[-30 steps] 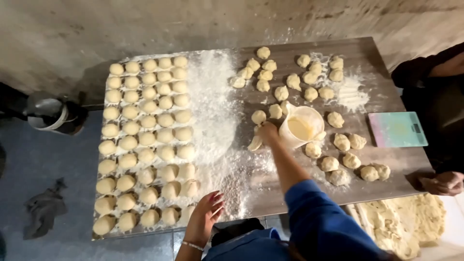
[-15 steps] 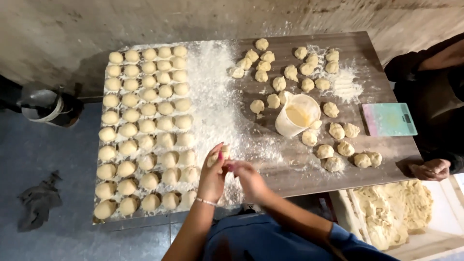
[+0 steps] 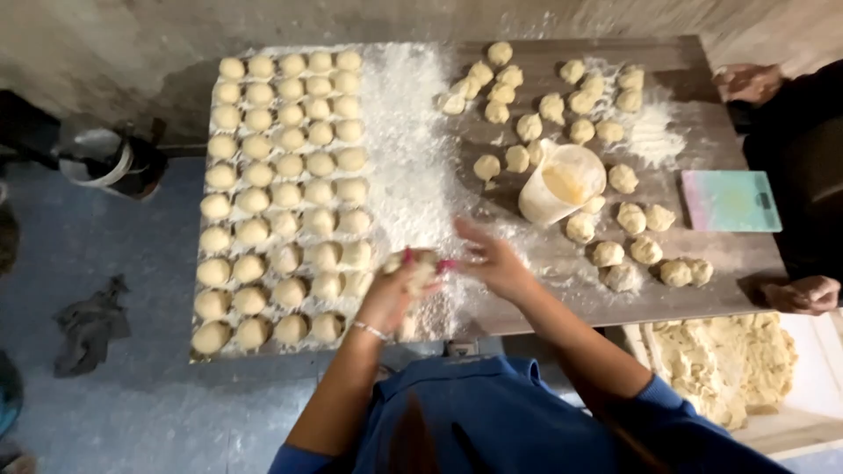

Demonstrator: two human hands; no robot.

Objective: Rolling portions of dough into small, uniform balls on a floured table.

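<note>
the worktop (image 3: 702,290) carries rows of dough balls (image 3: 285,189) left of a flour patch (image 3: 408,175). at the patch's near end the left hand (image 3: 397,290) curls its fingers round a dough piece (image 3: 420,268), the right hand (image 3: 492,259) just beside it, fingers spread. a plastic jug (image 3: 562,183) stands right of the patch, loose dough lumps (image 3: 632,219) around it.
</note>
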